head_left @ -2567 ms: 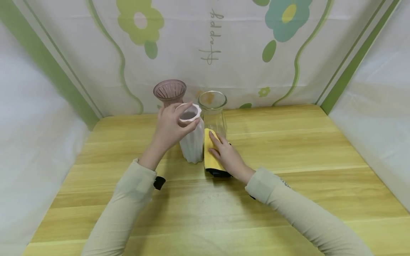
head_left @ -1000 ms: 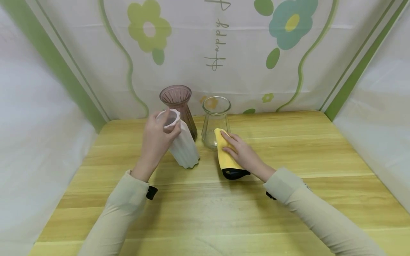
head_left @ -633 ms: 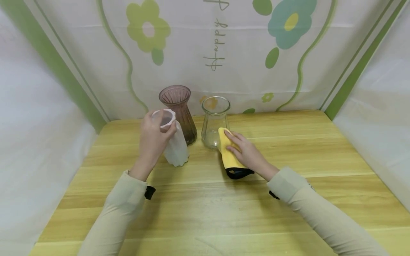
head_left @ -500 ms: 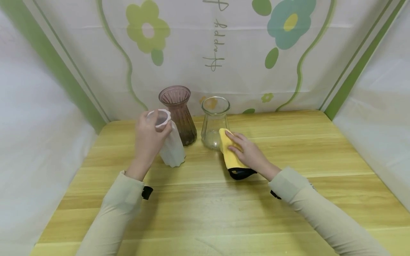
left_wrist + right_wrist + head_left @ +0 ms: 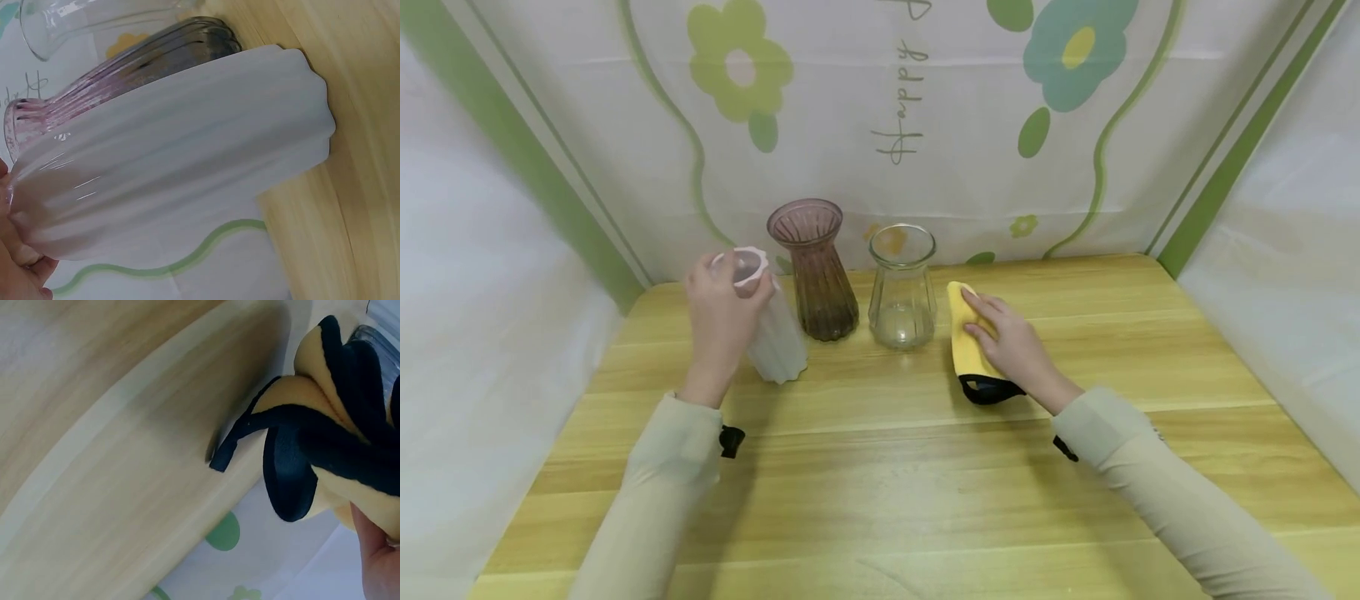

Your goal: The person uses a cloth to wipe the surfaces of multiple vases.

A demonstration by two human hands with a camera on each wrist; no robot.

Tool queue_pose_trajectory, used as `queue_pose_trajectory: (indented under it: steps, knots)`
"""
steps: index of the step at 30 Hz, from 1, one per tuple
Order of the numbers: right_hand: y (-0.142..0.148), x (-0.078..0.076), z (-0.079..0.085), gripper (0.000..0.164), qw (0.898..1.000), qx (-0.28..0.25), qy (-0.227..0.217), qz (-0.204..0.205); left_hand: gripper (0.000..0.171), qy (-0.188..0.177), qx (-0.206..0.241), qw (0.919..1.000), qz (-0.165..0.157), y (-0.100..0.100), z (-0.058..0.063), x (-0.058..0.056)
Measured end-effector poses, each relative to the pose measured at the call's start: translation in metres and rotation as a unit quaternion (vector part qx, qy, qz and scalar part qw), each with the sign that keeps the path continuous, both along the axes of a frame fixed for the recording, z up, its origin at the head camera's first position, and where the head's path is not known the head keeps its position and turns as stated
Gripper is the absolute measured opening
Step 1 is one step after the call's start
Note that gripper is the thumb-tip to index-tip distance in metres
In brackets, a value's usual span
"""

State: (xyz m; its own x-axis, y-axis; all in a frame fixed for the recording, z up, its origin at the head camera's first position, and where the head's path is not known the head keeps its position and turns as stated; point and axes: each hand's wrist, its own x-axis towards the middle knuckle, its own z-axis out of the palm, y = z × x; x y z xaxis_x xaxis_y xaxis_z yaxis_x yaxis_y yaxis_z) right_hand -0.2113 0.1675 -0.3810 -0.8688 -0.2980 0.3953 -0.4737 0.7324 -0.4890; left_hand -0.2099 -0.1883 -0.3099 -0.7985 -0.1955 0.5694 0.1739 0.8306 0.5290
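Note:
My left hand grips a white fluted vase by its rim, thumb on the near side. The vase leans with its mouth toward the left, its base low over the table. In the left wrist view the white vase fills the middle, in front of the purple glass one. My right hand holds a folded yellow cloth with black edging between thumb and fingers. In the right wrist view the cloth shows its dark trim and folds. To its left stands a clear glass vase.
A purple-to-brown ribbed glass vase stands between the white vase and the clear one. All are on a wooden table. A white curtain with printed flowers hangs behind the table's far edge, and white sheets flank both sides.
My left hand has carried the white vase leftward, away from the clear vase, and it now leans. My right hand has moved right with the yellow cloth, uncovering the clear vase.

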Motion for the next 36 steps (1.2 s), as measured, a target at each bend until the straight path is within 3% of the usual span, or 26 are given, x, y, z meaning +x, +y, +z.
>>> queue_pose_trajectory:
  steps: [6,12,27,36]
  knots:
    - [0.005,-0.003,0.003,0.053,1.000,0.002,-0.008,-0.025,0.047,0.015,-0.004,0.9999,0.006,-0.006,-0.001,-0.008]
    - [0.008,-0.006,0.003,0.052,0.999,0.009,-0.003,-0.035,0.043,0.000,0.004,0.9998,0.019,-0.014,0.002,-0.016]
    - [0.013,-0.017,0.000,0.053,0.998,0.024,0.011,-0.056,0.061,-0.073,0.006,0.9971,0.020,-0.029,0.010,-0.031]
    - [0.016,-0.019,-0.001,0.052,0.997,0.021,0.008,-0.068,0.075,-0.111,-0.039,0.9924,0.034,-0.035,0.012,-0.036]
